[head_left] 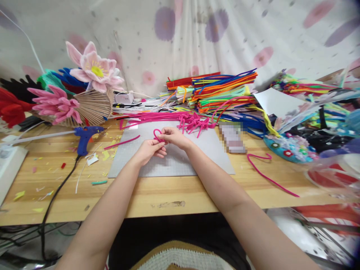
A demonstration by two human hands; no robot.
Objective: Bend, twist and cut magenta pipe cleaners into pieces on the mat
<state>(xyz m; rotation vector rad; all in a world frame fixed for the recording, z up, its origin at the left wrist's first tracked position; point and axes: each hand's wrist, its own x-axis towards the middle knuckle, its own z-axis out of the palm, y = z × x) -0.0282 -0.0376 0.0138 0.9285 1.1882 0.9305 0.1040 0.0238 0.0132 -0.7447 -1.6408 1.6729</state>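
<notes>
Over the grey cutting mat (pixel 174 165), both of my hands meet on one magenta pipe cleaner (pixel 155 132), bent into a small loop that rises above the fingers. My left hand (pixel 150 150) pinches it from below with thumb and forefinger. From the upper right, my right hand (pixel 172 135) grips it with the fingertips. The part between the fingers is hidden. Just behind the hands lie a row of straight magenta pipe cleaners (pixel 157 117) and a pile of bent magenta pieces (pixel 194 122). A single magenta length (pixel 123 141) rests across the mat's left edge.
A blue glue gun (pixel 84 138) with a black cord sits left. Behind it stand pink fuzzy flowers (pixel 97 69). Bundles of coloured pipe cleaners (pixel 222 90) line the back. To the right are a blurred phone-like slab (pixel 233 138), a bent magenta stem (pixel 270 174) and a blue decorated piece (pixel 292 148).
</notes>
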